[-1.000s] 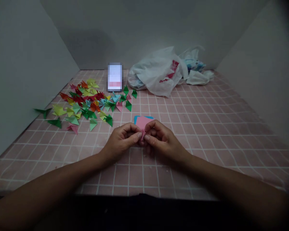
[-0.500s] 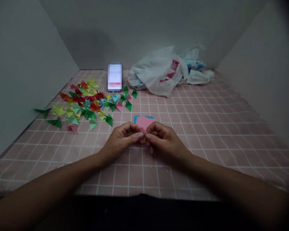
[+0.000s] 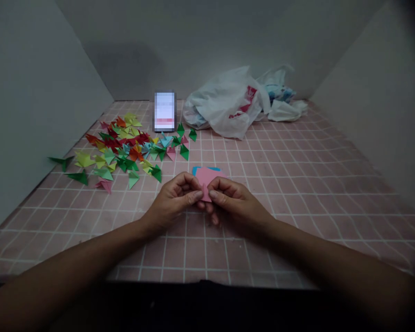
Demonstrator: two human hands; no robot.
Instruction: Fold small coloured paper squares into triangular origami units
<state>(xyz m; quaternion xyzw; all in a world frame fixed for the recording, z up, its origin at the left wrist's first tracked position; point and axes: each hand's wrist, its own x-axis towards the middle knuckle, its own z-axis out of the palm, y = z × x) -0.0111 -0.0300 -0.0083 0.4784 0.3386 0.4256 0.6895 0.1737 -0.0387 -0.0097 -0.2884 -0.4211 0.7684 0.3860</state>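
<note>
Between my two hands is a small folded piece of pink paper (image 3: 205,193). My left hand (image 3: 181,193) pinches its left side between thumb and fingers. On the other side, my right hand (image 3: 233,196) grips the right edge in the same way. Just behind my fingertips, pink paper sheets (image 3: 207,174) lie on the table over blue paper (image 3: 195,169), which shows only along its top and left edges. My fingers cover part of the folded piece, so its full shape is hidden.
Many folded paper cranes (image 3: 124,147) in several colours lie spread at the left. Behind them a phone (image 3: 164,110) with a lit screen stands upright. White plastic bags (image 3: 224,101) sit at the back. A pink checked cloth (image 3: 297,184) covers the table; walls (image 3: 27,101) enclose the sides.
The folded pink paper has turned in my fingers and now shows a wider pink face. A small yellow spot beneath it is no longer visible. My hands have barely shifted.
</note>
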